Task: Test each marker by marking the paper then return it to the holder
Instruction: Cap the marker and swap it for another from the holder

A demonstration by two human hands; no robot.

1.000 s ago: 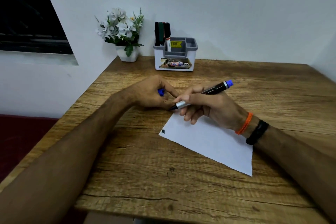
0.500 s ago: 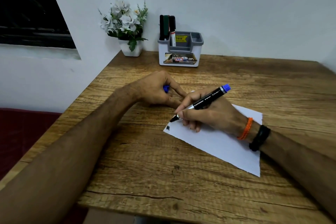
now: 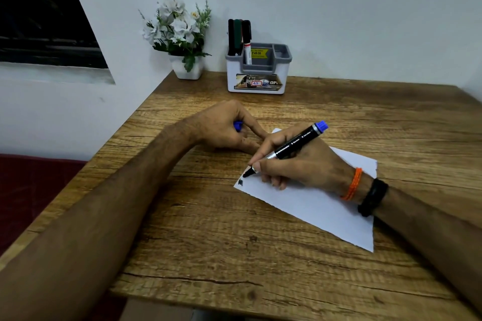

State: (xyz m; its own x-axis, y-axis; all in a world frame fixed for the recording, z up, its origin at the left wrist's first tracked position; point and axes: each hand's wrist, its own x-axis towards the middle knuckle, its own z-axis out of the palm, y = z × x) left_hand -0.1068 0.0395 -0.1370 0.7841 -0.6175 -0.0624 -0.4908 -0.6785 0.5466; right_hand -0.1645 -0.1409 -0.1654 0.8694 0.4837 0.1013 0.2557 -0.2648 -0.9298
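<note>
Bare forearms; the right wrist wears an orange thread band (image 3: 352, 184) and a black band (image 3: 373, 197).

Blk marker (image 3: 294, 145) w/ blue end, white paper (image 3: 313, 206), wood-grain table (image 3: 208, 242).

Right hand (image 3: 300, 167) holding marker (image 3: 294, 147), tip at paper (image 3: 313, 203), left hand (image 3: 221, 129) gripping cap (image 3: 237, 125)

Blue marker (image 3: 294, 146) uncapped, tilted, tip on paper (image 3: 313, 203) corner.
</note>
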